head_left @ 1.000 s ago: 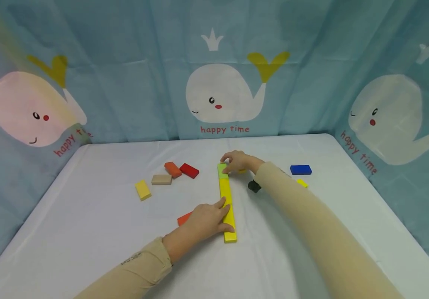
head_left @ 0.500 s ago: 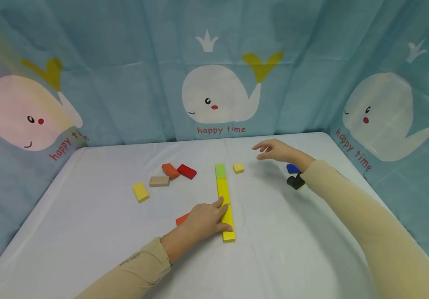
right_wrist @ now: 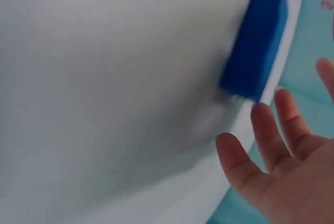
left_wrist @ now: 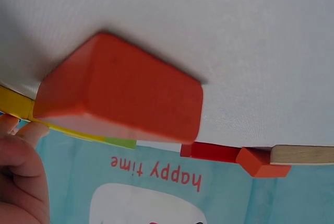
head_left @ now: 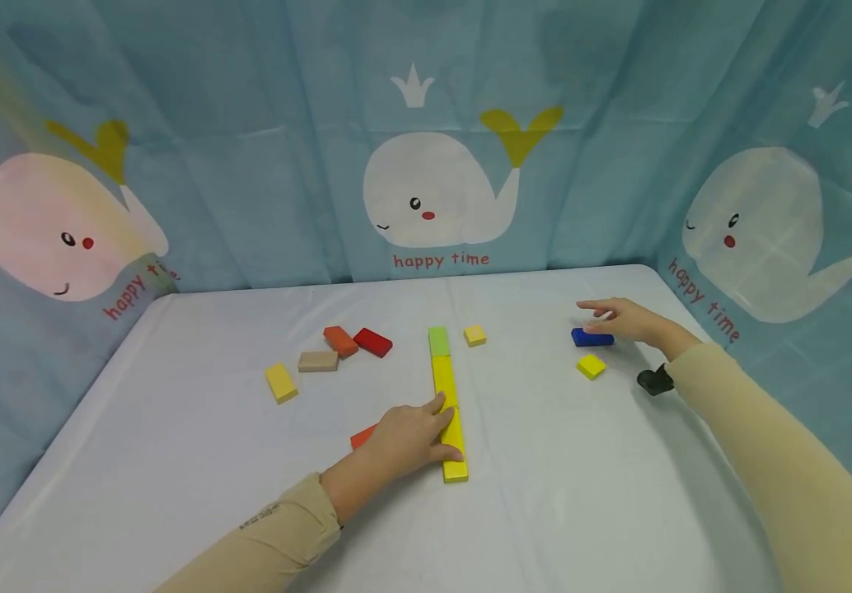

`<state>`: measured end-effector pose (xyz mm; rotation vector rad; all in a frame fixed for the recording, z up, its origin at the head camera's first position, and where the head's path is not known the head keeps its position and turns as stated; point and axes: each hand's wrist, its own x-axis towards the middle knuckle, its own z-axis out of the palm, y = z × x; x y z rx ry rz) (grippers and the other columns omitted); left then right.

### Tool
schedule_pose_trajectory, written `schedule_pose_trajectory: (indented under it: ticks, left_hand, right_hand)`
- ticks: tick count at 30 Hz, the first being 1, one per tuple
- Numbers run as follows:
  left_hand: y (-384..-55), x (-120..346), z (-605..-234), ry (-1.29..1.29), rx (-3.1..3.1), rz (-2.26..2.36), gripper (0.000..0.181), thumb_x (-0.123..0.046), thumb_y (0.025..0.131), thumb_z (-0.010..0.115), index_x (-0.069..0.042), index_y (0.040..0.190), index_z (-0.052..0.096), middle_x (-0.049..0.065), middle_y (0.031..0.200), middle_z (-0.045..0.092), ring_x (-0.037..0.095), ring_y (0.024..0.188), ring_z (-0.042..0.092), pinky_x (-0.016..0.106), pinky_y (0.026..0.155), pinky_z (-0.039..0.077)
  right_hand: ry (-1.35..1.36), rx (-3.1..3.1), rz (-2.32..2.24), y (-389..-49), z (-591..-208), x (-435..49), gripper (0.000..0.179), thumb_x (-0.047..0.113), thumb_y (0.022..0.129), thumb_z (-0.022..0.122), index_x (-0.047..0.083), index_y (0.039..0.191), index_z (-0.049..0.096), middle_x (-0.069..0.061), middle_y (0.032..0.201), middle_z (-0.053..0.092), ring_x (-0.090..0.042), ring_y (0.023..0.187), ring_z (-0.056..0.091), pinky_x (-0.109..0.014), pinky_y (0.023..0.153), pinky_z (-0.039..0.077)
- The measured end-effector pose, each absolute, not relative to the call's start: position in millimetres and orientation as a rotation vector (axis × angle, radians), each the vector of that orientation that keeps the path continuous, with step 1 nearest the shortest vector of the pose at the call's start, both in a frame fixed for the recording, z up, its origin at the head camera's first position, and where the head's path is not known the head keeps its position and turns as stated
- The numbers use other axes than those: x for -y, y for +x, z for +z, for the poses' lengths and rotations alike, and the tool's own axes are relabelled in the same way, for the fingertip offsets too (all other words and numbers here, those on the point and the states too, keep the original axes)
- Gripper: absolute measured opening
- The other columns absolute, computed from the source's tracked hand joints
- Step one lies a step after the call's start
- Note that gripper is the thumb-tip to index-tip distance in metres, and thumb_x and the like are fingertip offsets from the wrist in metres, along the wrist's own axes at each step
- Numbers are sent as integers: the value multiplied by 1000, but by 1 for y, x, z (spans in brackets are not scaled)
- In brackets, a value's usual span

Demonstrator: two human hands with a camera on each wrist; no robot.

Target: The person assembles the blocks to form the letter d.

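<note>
In the head view, a straight row lies mid-table: a light green block (head_left: 437, 340) at the far end, then two yellow blocks (head_left: 444, 377). My left hand (head_left: 404, 438) rests on the nearer yellow block (head_left: 455, 471), thumb and fingertips spread over its top. Partly behind that hand is an orange-red block (head_left: 362, 436), large in the left wrist view. My right hand (head_left: 635, 321) hovers at the blue block (head_left: 592, 338) on the right. Its fingers are spread in the right wrist view, close to one end of the blue block (right_wrist: 255, 41), holding nothing.
Small yellow blocks lie at right (head_left: 591, 366) and beside the row (head_left: 475, 335). To the left are a dark red block (head_left: 373, 343), an orange block (head_left: 340, 340), a wooden block (head_left: 318, 361) and a pale yellow block (head_left: 281, 383). A whale-print curtain (head_left: 307, 165) surrounds the table's back and sides.
My right hand has moved away from the light green block, rightward across the table to the blue block. My left hand has stayed on the yellow block.
</note>
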<state>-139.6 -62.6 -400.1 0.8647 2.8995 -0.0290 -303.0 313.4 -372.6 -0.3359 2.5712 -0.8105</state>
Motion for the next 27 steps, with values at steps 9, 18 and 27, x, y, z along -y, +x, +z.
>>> schedule_pose_trajectory:
  ticks: [9, 18, 27]
  left_hand:
    - [-140, 63, -400, 843, -2893, -22, 71, -62, 83, 63, -15, 136, 59, 10, 140, 53, 18, 84, 69, 19, 53, 39]
    - [-139, 64, -399, 851, -2893, -27, 71, -62, 83, 63, -15, 135, 59, 9, 140, 54, 16, 66, 64, 19, 52, 38]
    - [-139, 64, -398, 860, -2895, -43, 71, -62, 83, 63, -16, 136, 59, 9, 140, 54, 17, 74, 68, 19, 54, 41]
  right_hand:
    - [-276, -2548, -792, -304, -389, -341, 61, 30, 97, 61, -2, 144, 40, -39, 142, 34, -50, 127, 34, -64, 105, 25]
    - [-237, -2522, -815, -308, -395, -344, 55, 26, 96, 62, -3, 140, 46, -34, 142, 38, -48, 127, 34, -65, 105, 21]
    - [-214, -2601, -879, -302, -397, -337, 41, 15, 92, 67, -7, 123, 51, -29, 121, 50, -41, 107, 45, -58, 101, 33]
